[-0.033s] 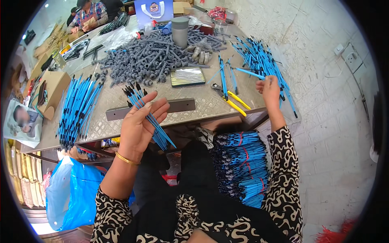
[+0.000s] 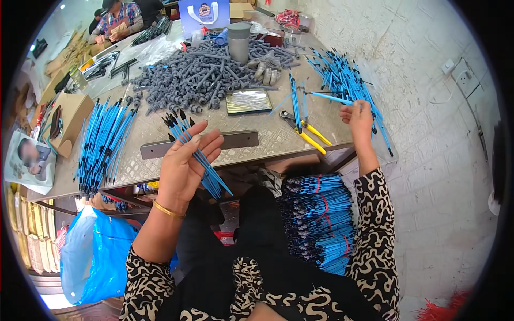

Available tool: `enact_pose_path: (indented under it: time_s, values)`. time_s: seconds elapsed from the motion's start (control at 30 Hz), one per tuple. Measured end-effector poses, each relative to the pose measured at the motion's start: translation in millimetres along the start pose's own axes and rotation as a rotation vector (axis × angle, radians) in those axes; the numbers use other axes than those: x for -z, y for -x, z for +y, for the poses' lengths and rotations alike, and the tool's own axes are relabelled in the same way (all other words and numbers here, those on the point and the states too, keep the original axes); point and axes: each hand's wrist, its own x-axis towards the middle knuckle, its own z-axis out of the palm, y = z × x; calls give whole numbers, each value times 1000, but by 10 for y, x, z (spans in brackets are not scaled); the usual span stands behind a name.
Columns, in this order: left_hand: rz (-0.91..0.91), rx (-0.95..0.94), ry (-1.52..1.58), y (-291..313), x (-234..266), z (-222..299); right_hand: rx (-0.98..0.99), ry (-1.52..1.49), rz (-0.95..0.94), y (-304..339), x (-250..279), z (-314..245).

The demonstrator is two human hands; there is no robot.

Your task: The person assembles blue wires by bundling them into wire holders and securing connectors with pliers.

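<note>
My left hand (image 2: 182, 166) is closed around a small bunch of thin blue sticks with black tips (image 2: 213, 177). Its palm faces up, above the table's front edge. Over on the right, my right hand (image 2: 357, 122) pinches one blue stick (image 2: 331, 98), which points left across the table. Just behind and beside that hand spreads a loose pile of similar blue sticks (image 2: 342, 72). A few separate sticks (image 2: 295, 101) lie left of it, beside pliers with yellow handles (image 2: 311, 140).
Grey plastic parts (image 2: 187, 75) are heaped around a grey cup (image 2: 238, 45). A metal bar (image 2: 235, 139) lies near the front edge. More blue sticks (image 2: 101, 144) rest at left; tied bundles (image 2: 326, 224) sit below the table. Another person (image 2: 120, 21) works at the far left.
The stick in my right hand has shifted slightly, with its free end a little lower and further left. My left hand stays in place.
</note>
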Motion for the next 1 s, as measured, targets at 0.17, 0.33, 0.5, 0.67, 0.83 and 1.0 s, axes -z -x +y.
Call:
enact_pose_path:
  time_s: [0.17,0.33,0.5,0.67,0.83,1.0]
  values:
    - [16,-10,15,-33,73,-20,10,-490,62,129,126,-358]
    - [20,-22,6,-68,111,-19,129,-822,-23,209,249,-582]
    - [20,-25,-33,-160,134,95,165,-1047,-224,195,297,-657]
    - [-36,24,-73,-281,-13,-40,122,-1118,-468,202,50,-695]
    - [-94,38,-66,-372,-226,-295,-36,-1177,-688,300,-295,-705]
    - [-376,301,173,-306,-250,-162,-155,-1223,-908,378,-486,-719]
